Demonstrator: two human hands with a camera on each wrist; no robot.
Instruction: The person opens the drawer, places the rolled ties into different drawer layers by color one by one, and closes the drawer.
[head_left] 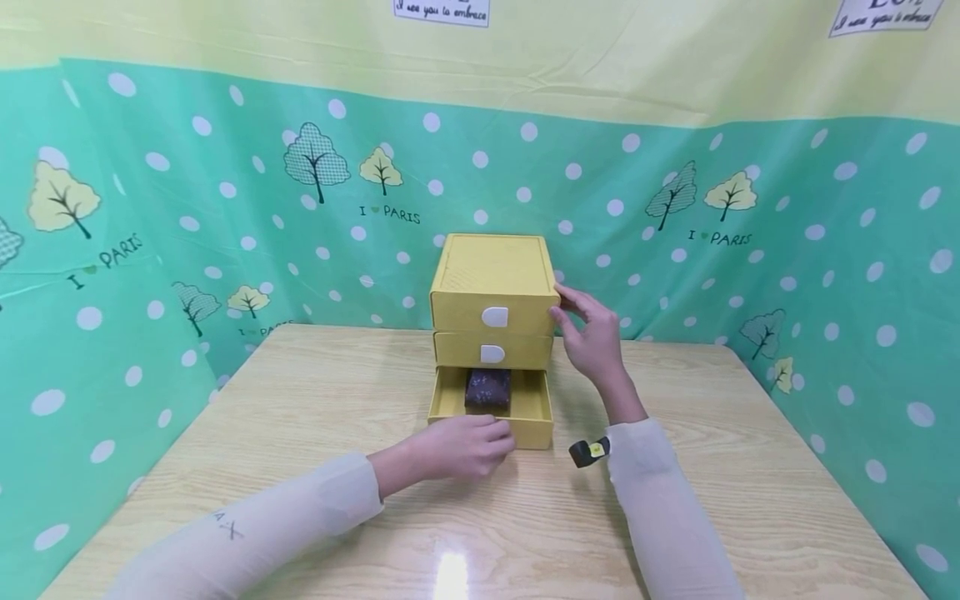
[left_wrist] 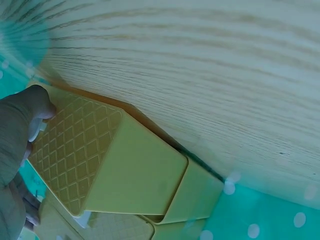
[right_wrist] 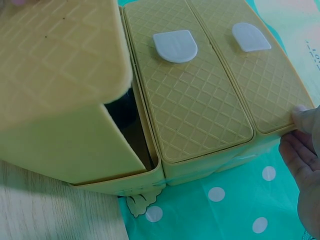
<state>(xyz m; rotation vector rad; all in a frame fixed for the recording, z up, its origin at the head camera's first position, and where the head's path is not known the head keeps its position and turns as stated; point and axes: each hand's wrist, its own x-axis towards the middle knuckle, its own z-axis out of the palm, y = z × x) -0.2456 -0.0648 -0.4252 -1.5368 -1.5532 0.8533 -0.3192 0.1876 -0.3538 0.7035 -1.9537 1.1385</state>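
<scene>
While the head view looks down on the table, a yellow cabinet of three drawers stands near its far edge, the bottom drawer pulled out with a dark packet lying inside. The left hand rests at that drawer's front, fingers curled against it. The right hand touches the cabinet's upper right corner, fingers fairly straight. From the left wrist, the hand presses the drawer's quilted front, thumb on its top edge; whether it grips I cannot tell. From the right wrist, fingertips lie relaxed against the top drawer's edge, the bottom drawer ajar.
</scene>
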